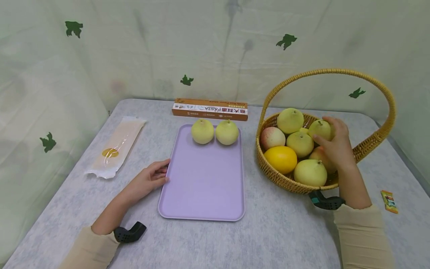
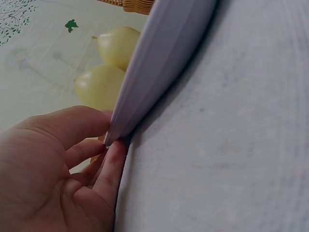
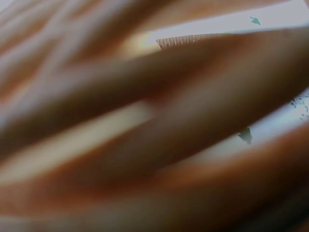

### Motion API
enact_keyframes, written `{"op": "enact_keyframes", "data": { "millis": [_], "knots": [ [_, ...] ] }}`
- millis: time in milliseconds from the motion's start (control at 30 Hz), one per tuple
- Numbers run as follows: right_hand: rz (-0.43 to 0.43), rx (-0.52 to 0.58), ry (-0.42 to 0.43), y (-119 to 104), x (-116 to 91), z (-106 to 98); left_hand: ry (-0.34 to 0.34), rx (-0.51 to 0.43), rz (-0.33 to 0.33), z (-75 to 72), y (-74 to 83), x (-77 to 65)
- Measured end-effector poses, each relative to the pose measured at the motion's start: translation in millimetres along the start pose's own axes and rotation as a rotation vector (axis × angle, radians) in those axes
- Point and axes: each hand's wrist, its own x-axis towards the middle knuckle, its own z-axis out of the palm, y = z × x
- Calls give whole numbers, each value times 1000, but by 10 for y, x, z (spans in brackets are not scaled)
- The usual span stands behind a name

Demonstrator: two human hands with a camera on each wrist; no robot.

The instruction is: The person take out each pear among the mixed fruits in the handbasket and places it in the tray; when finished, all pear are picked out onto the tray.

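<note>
My left hand (image 1: 151, 178) is at the left edge of a lilac tray (image 1: 205, 179); in the left wrist view its thumb and fingertips (image 2: 115, 153) hold the rim. Two yellow-green pears (image 1: 202, 131) stand side by side at the tray's far end. On the right, my right hand (image 1: 337, 144) reaches into a wicker basket (image 1: 282, 184) and grips a pear (image 1: 319, 129), thumb on the near side and fingers around the far side. The right wrist view is mostly blurred fingers. Around that pear lie several more pears (image 1: 310, 173), a peach (image 1: 273, 138) and a yellow lemon-like fruit (image 1: 280, 159).
The basket's tall arched handle (image 1: 330, 71) rises over the fruit and leans right. Behind the tray lies a brown pasta box (image 1: 209, 109). A clear-wrapped pale packet (image 1: 117, 147) is at the left, and a small wrapped snack (image 1: 389, 201) at the right.
</note>
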Motion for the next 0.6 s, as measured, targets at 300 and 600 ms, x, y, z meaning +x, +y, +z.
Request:
{"op": "enact_keyframes", "data": {
  "millis": [300,600],
  "knots": [
    [87,-9,116,-51,-11,6,4,4,4,-1,-1,-1],
    [80,18,158,-223,-117,-38,4,2,10,2,-8,-1]
  ]
}}
